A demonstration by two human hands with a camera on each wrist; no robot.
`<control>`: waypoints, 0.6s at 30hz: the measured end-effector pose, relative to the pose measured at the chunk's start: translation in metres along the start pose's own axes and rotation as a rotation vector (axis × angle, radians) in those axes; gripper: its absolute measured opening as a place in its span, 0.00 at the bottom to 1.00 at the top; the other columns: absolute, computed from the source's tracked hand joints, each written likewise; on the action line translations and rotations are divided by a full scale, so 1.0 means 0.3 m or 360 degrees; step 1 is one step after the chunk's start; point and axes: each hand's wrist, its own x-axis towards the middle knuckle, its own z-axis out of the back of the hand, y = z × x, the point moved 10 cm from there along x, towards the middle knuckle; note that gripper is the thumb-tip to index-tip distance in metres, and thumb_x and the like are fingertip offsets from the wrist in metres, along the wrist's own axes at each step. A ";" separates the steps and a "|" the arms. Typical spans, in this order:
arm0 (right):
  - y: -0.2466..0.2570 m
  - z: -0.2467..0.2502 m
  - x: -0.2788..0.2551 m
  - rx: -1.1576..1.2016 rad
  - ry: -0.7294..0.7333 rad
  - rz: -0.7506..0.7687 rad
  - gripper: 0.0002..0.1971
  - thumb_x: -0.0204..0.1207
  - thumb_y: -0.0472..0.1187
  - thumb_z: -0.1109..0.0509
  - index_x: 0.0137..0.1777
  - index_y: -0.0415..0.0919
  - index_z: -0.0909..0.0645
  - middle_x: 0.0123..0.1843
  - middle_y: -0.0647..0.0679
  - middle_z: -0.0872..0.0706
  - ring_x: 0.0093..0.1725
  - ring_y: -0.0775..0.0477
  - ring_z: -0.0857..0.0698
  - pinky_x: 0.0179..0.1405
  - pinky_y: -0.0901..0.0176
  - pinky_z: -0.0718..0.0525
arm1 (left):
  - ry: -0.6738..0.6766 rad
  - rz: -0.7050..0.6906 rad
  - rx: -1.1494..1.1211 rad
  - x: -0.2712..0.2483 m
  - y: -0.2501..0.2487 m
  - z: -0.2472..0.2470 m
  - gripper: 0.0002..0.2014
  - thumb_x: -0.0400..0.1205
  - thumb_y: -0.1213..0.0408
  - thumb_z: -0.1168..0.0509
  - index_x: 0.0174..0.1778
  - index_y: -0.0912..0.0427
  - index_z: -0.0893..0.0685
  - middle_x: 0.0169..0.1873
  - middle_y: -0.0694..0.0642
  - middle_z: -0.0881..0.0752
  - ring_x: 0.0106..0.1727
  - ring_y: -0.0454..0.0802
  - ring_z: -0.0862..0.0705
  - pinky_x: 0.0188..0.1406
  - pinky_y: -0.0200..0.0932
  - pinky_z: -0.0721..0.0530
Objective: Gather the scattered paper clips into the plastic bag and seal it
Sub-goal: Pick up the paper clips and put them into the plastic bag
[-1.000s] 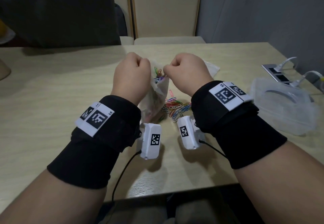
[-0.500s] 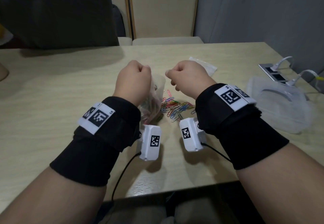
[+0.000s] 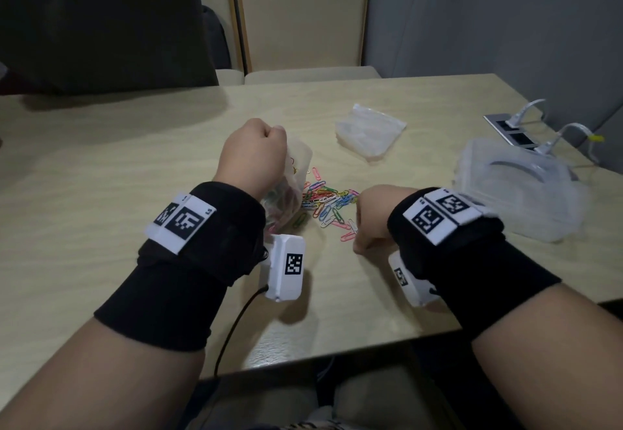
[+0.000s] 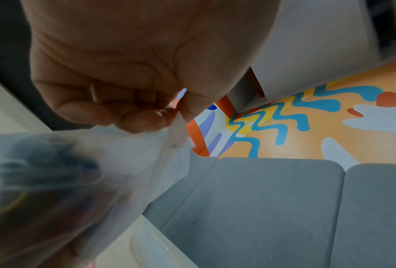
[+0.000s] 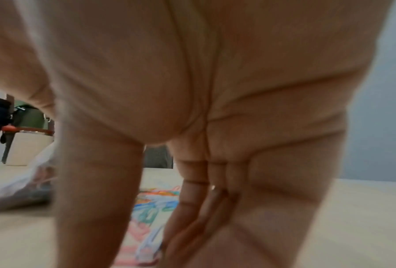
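Observation:
A small clear plastic bag (image 3: 298, 173) with coloured clips inside stands on the table, its mouth upward. My left hand (image 3: 256, 156) pinches its rim between thumb and curled fingers; in the left wrist view the left hand (image 4: 169, 112) grips the blurred bag (image 4: 77, 181). A pile of coloured paper clips (image 3: 328, 198) lies just right of the bag. My right hand (image 3: 371, 224) is down at the pile's near right edge. In the right wrist view its thumb (image 5: 95, 199) and fingers (image 5: 203, 226) point down, spread apart, over the paper clips (image 5: 146, 208).
A second, empty plastic bag (image 3: 371, 131) lies behind the pile. A clear plastic container (image 3: 515, 190) sits at the right, with a socket plate and white cables (image 3: 512, 129) beyond it. Two chairs (image 3: 303, 25) stand at the far side. The table's near edge (image 3: 337, 355) is close.
My right hand left the bag's mouth and dropped toward me onto the near edge of the clip pile. The left hand kept its hold and lowered the bag.

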 end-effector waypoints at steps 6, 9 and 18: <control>0.036 0.059 0.073 0.0160 -0.0305 0.0074 0.09 0.70 0.43 0.25 0.47 0.39 0.12 0.43 0.44 0.10 0.46 0.39 0.11 0.43 0.57 0.17 | 0.0025 -0.0014 0.0034 -0.008 0.003 -0.007 0.14 0.84 0.56 0.45 0.35 0.58 0.26 0.40 0.64 0.16 0.49 0.67 0.15 0.50 0.58 0.17; 0.012 0.111 0.046 0.0206 -0.0365 0.0124 0.11 0.73 0.42 0.25 0.52 0.38 0.13 0.49 0.43 0.10 0.49 0.42 0.12 0.45 0.57 0.16 | 0.0012 -0.0005 0.0028 -0.009 0.005 0.000 0.14 0.84 0.56 0.45 0.33 0.57 0.27 0.39 0.63 0.16 0.49 0.67 0.15 0.52 0.59 0.16; -0.015 0.020 0.049 0.0040 -0.0130 0.0026 0.09 0.69 0.47 0.23 0.42 0.40 0.12 0.36 0.47 0.13 0.38 0.42 0.14 0.39 0.60 0.18 | 0.0051 0.0024 0.0011 -0.014 0.009 -0.027 0.15 0.84 0.56 0.44 0.32 0.56 0.28 0.32 0.55 0.21 0.44 0.63 0.19 0.51 0.59 0.17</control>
